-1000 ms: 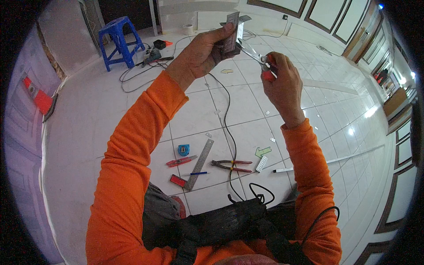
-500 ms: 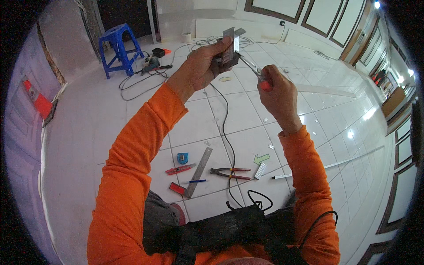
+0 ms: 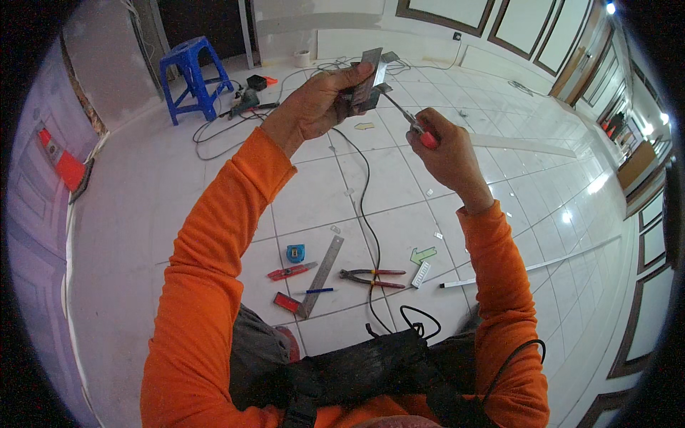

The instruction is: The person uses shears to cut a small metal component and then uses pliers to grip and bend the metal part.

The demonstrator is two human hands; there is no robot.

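My left hand (image 3: 317,103) is raised at the upper middle, its thumb and fingers closed on a thin grey metal piece (image 3: 367,75) with bent flaps. Close by on its right, my right hand (image 3: 446,146) grips a red-handled tool (image 3: 408,116) with a slim metal front end; its exact kind is hard to make out. The tool's tip points up-left and meets or nearly meets the lower flap of the metal piece. My left fingers partly cover the metal piece, and my right fist hides much of the handle.
On the tiles before me lie a try square (image 3: 325,274), blue tape measure (image 3: 295,253), red utility knife (image 3: 292,271), blue pen (image 3: 316,291) and red-handled pincers (image 3: 372,277). A black cable (image 3: 366,192) crosses the floor. Farther off stand a blue stool (image 3: 191,80) and a corded power tool (image 3: 245,104).
My right hand has shifted slightly left and its tool has turned, showing more of the slim front end. The metal piece has tilted a little, and its lower flap shows more.
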